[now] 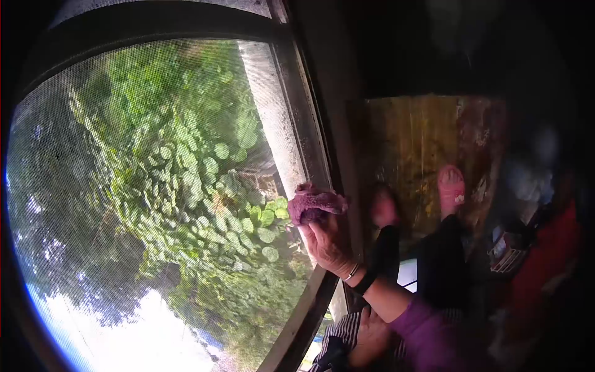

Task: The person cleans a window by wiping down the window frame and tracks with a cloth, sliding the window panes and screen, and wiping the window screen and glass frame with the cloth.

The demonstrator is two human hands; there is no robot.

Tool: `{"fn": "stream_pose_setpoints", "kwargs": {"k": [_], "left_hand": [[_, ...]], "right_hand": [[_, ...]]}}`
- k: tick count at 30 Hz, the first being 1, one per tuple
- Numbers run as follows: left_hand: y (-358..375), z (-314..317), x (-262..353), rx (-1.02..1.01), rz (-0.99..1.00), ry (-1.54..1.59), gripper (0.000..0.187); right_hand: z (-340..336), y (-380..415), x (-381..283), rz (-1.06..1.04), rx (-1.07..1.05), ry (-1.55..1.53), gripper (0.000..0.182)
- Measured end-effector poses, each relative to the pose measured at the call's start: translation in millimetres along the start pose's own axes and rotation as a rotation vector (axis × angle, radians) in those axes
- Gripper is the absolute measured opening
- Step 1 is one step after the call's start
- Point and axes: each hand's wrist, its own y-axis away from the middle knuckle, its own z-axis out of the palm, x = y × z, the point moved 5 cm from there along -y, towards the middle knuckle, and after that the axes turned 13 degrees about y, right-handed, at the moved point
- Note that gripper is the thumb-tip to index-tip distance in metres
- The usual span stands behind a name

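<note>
My right hand (327, 243), at the end of a purple sleeve with a bracelet and a black wristband, is closed on a bunched purple cloth (314, 203). The cloth presses against the lower part of the dark window frame (304, 133), beside the mesh screen (180, 180). Lower down, my left hand (373, 333) rests close to my body by black-and-white striped fabric (347, 327). My right forearm partly covers that hand, and its fingers are too dim to make out.
Cactus and other green plants (211, 186) show through the screen. Below me, my feet in pink footwear (451, 191) stand on or by a worn wooden surface (412, 149). A small box-like object (507, 249) and red fabric (548, 266) lie in shadow at the right.
</note>
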Motion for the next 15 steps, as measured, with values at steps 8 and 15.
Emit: {"fn": "stream_pose_setpoints", "kwargs": {"k": [8, 15], "left_hand": [[-6.0, -0.7, -1.6, -0.011, 0.006, -0.048, 0.045], [-5.6, 6.8, -1.6, -0.082, 0.003, -0.004, 0.049]], "right_hand": [[-63.1, -165.3, 15.6, -0.172, 0.29, -0.162, 0.01], [-13.4, -285.5, 9.4, -0.038, 0.505, -0.673, 0.014]]}}
